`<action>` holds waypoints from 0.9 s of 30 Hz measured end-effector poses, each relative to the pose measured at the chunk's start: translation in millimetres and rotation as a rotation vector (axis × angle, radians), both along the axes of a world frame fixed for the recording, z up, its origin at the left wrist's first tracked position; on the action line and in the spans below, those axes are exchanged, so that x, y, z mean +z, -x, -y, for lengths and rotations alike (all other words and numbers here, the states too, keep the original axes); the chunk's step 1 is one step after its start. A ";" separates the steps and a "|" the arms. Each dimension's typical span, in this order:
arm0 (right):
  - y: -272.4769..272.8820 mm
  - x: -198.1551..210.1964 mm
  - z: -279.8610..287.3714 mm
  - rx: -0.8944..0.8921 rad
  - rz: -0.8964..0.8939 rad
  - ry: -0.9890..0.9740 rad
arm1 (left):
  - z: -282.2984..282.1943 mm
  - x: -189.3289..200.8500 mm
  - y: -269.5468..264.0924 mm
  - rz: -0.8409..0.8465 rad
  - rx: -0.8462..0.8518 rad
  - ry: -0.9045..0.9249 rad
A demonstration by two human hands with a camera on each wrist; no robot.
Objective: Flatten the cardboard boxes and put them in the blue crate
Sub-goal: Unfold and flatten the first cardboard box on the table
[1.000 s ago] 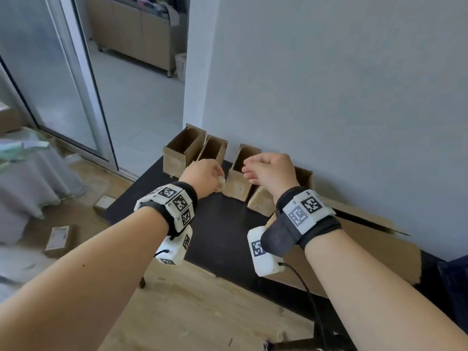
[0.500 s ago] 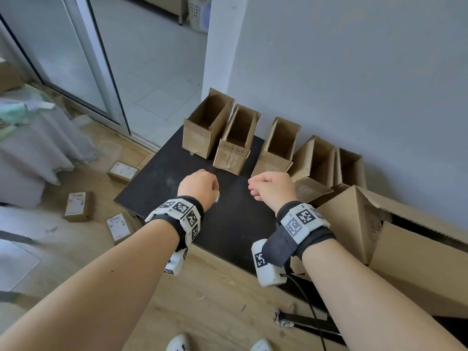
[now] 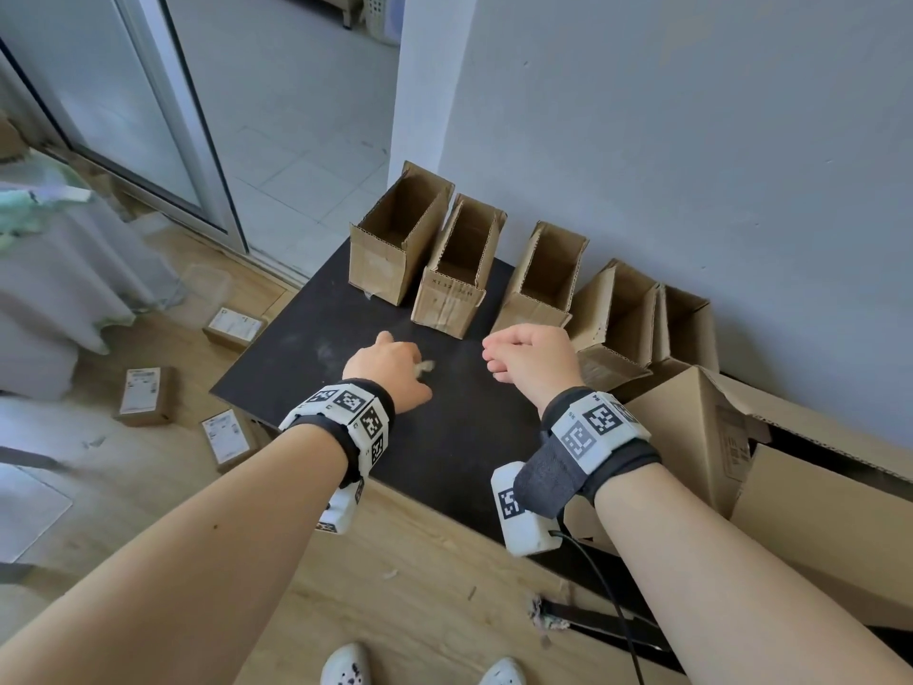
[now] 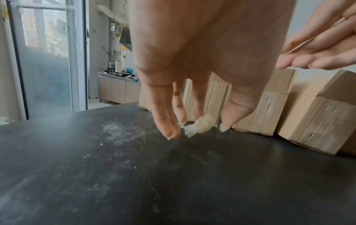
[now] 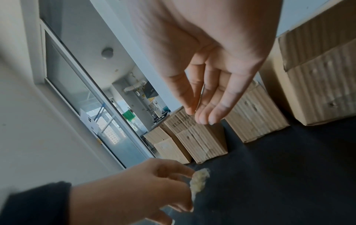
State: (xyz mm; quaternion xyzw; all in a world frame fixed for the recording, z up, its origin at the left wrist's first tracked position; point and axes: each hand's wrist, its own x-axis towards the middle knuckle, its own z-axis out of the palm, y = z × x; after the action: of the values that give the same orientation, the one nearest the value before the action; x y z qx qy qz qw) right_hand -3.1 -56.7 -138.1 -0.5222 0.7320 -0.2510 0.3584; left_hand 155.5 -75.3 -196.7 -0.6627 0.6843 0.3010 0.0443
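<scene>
Several open brown cardboard boxes (image 3: pixel 395 244) (image 3: pixel 459 276) (image 3: pixel 543 284) stand upright in a row on the black table (image 3: pixel 306 348), against the wall. My left hand (image 3: pixel 417 375) hovers just above the table in front of them and pinches a crumpled wad of tape (image 4: pixel 198 127). My right hand (image 3: pixel 494 360) hangs beside it with fingers together, pinching a thin flat strip (image 5: pixel 200 97) that I cannot identify. Neither hand touches a box. No blue crate is in view.
A large brown carton (image 3: pixel 691 437) with loose flaps crowds the table's right end. Small labelled parcels (image 3: pixel 143 395) (image 3: pixel 232 326) lie on the wooden floor at left. A glass sliding door (image 3: pixel 123 91) is at back left. My shoes show at the bottom edge.
Both hands have drawn back from the row of boxes toward the table's near side. My view has tilted down, bringing the floor and the big carton into sight.
</scene>
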 end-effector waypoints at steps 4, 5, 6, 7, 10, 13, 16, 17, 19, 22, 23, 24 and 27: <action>-1.4 17.1 -2.6 0.026 0.021 0.056 | -0.6 13.5 -0.6 -0.068 0.030 0.062; -0.3 21.1 -3.6 0.036 0.017 0.072 | -0.4 17.0 -0.6 -0.074 0.041 0.064; 1.2 25.1 -5.0 0.042 0.013 0.088 | -0.7 20.5 -0.5 -0.075 0.052 0.064; 3.1 28.7 -6.5 0.043 0.012 0.103 | -1.7 23.6 0.0 -0.072 0.060 0.066; 9.0 38.0 -12.0 0.041 0.019 0.124 | -7.8 26.3 3.1 -0.043 0.064 0.079; 15.5 46.6 -19.9 0.037 0.035 0.148 | -16.2 27.4 8.7 -0.038 0.079 0.115; 23.2 62.7 -27.0 0.028 0.076 0.180 | -21.6 38.6 18.9 -0.128 0.115 0.216; 27.0 70.5 -28.9 0.023 0.093 0.193 | -22.5 45.3 24.6 -0.175 0.119 0.271; 36.2 88.7 -32.9 0.010 0.125 0.225 | -21.1 61.3 37.4 -0.238 0.106 0.364; 54.7 113.7 -42.2 -0.001 0.137 0.275 | -17.0 79.9 50.7 -0.191 0.062 0.320; 61.4 119.2 -45.4 -0.008 0.131 0.288 | -16.6 81.0 52.2 -0.160 0.059 0.265; 68.0 123.0 -48.9 -0.017 0.128 0.293 | -17.5 78.8 52.4 -0.132 0.061 0.218; 82.1 124.4 -58.6 -0.031 0.120 0.292 | -27.0 61.1 53.4 -0.062 0.080 0.151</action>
State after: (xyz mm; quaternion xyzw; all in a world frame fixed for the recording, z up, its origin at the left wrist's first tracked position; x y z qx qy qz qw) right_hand -85.2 1.8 -13.7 -0.5413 0.6731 -0.3911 0.3177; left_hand 102.1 -48.3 -135.6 -0.6813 0.6791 0.2704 -0.0392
